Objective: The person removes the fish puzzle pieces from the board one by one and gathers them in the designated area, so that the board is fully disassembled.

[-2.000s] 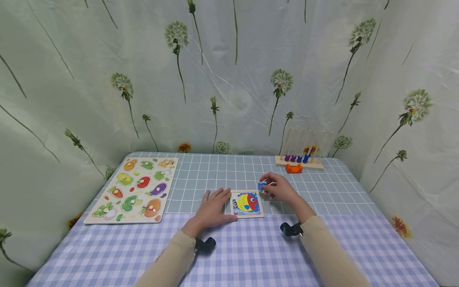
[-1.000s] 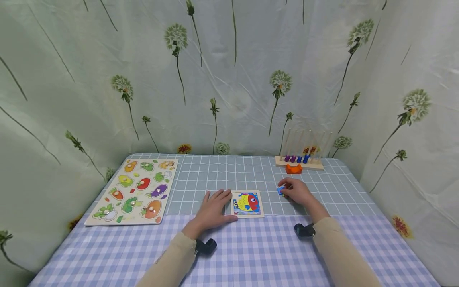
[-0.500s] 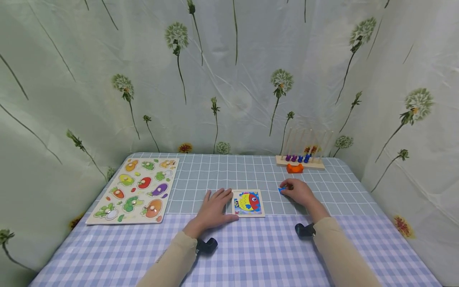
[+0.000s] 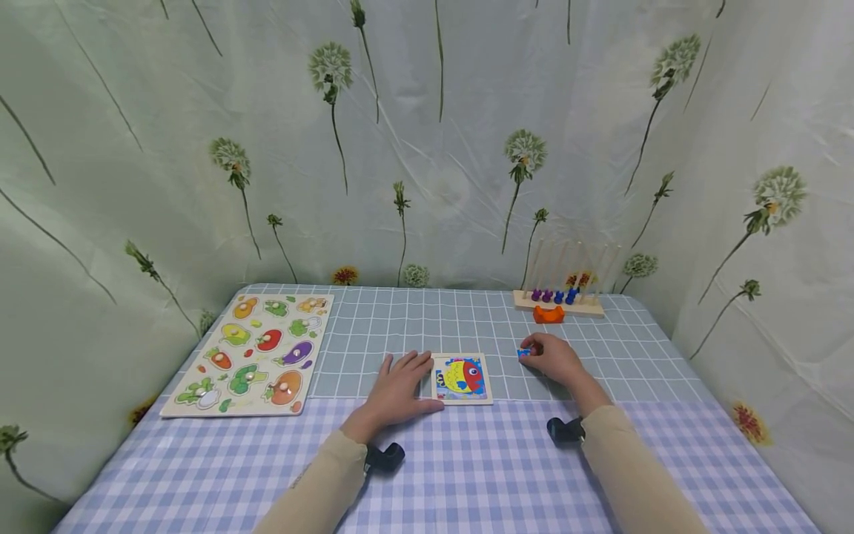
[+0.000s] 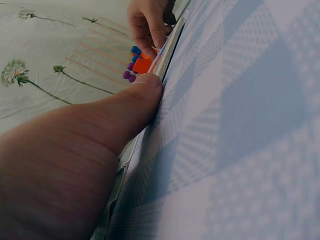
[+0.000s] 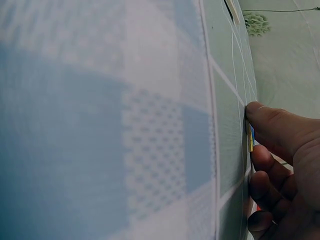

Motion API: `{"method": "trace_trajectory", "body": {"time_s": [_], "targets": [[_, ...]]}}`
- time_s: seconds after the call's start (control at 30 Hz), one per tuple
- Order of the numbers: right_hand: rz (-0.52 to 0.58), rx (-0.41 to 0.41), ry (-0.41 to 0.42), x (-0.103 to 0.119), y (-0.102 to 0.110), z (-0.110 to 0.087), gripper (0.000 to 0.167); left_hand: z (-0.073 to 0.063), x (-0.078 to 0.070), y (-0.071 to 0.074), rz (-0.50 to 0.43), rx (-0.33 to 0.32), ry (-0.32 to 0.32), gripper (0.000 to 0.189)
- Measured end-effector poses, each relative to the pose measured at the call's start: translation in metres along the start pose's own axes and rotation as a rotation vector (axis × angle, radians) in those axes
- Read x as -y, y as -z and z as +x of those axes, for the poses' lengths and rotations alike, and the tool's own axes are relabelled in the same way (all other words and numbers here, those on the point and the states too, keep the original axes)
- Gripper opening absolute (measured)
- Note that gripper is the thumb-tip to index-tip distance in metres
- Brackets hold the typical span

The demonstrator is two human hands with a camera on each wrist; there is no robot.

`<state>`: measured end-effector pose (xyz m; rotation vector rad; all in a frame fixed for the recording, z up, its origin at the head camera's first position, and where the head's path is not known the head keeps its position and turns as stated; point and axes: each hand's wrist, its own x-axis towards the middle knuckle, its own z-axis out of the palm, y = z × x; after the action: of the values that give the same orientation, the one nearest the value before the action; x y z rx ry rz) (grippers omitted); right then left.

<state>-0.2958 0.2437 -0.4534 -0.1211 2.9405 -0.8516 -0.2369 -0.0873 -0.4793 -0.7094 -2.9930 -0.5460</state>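
A square wooden jigsaw puzzle (image 4: 463,377) with a yellow and red fish lies mid-table in the head view. My left hand (image 4: 392,391) rests at its left side with fingers spread; in the left wrist view the thumb of that left hand (image 5: 100,125) touches the board's edge. To the right of the puzzle, my right hand (image 4: 552,357) pinches a small blue puzzle piece (image 4: 523,354) at the tabletop. The right wrist view shows the thumb and fingertips of the right hand (image 6: 287,160) at the thin edge of the puzzle piece (image 6: 251,139).
A large vegetable peg board (image 4: 256,356) lies at the left. At the back right stands a wooden rack of upright rods (image 4: 559,304) with purple and blue beads, and an orange block (image 4: 548,314) sits before it. A floral curtain (image 4: 427,148) hangs behind the table.
Two seconds ago my right hand held the piece beside the puzzle's upper right corner; it has since moved right. The piece has tilted slightly between frames. The left hand stays in place.
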Motion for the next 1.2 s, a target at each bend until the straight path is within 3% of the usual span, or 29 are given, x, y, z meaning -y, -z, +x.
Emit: {"method": "trace_trajectory", "body": {"time_s": [0.37, 0.6, 0.97, 1.2], "targets": [[-0.016, -0.037, -0.035, 0.006, -0.002, -0.001, 0.034, 0.001, 0.001, -0.003, 0.016, 0.003, 0.008, 0.089], [-0.016, -0.089, 0.106, 0.028, -0.003, -0.002, 0.023, 0.001, 0.000, 0.000, 0.004, 0.001, 0.011, 0.089], [0.055, 0.035, 0.179, 0.072, -0.025, 0.001, 0.017, 0.001, 0.001, -0.002, -0.001, 0.002, 0.014, 0.088], [0.067, 0.124, 0.210, 0.086, -0.042, 0.003, 0.020, 0.001, -0.001, 0.000, -0.008, 0.005, 0.007, 0.087]]}}
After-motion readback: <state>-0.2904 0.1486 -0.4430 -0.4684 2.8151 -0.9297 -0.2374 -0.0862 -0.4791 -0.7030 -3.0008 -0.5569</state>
